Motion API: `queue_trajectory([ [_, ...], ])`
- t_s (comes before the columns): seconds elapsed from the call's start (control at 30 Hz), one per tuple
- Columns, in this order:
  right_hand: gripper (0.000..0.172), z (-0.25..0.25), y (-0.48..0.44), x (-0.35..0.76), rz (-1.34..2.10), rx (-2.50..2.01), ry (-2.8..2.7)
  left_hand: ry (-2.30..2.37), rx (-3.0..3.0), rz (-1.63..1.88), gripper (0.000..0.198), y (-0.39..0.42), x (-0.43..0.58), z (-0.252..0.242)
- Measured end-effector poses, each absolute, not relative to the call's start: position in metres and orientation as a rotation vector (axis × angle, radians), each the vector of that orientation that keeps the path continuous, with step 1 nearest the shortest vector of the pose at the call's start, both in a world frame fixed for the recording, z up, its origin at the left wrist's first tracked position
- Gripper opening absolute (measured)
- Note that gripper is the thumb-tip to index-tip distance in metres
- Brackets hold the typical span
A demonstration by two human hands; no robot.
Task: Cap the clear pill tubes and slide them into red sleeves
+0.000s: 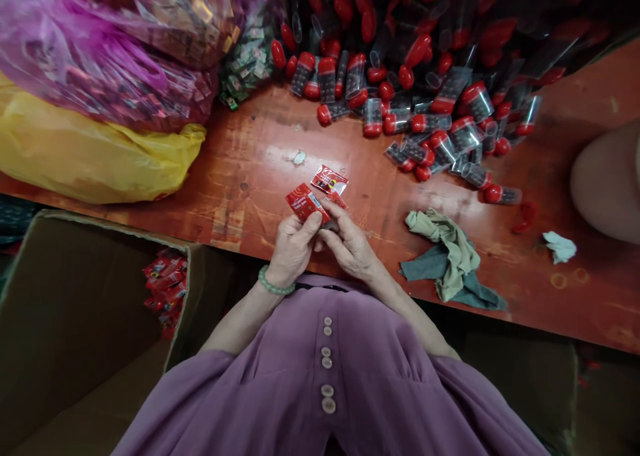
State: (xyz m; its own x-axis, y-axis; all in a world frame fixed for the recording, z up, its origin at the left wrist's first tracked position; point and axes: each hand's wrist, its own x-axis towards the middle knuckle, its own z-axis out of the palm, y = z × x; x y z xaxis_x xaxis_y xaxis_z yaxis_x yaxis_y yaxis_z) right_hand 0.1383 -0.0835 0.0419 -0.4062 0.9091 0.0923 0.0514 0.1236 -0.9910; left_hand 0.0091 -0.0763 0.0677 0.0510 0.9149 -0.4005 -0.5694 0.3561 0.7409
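A small red printed packet [303,201] is pinched in my left hand [294,243], its thumb lying on the printed face. My right hand [350,246] grips the same packet's lower right edge, close against the left fingers. Part of the packet is hidden by the fingers. Just beyond, another red packet [329,180] rests on the table [240,169]. A bit of red wrapper [338,199] shows at the right fingertips; whether it is held or lying there I cannot tell.
Clear tubes with red ends [395,119] are heaped at the back right. Bags, one purple [125,69] and one yellow [95,146], fill the left. Crumpled rags [445,256] lie right of my hands. A cardboard box [100,296] with red packets stands lower left.
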Motion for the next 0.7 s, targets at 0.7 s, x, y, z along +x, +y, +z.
queue_trajectory([
  [0.7, 0.039, 0.018, -0.084, 0.120, 1.392, -0.889, -1.633, 1.092, 0.661, 1.089, 0.037, -0.100, -0.021, 0.051],
])
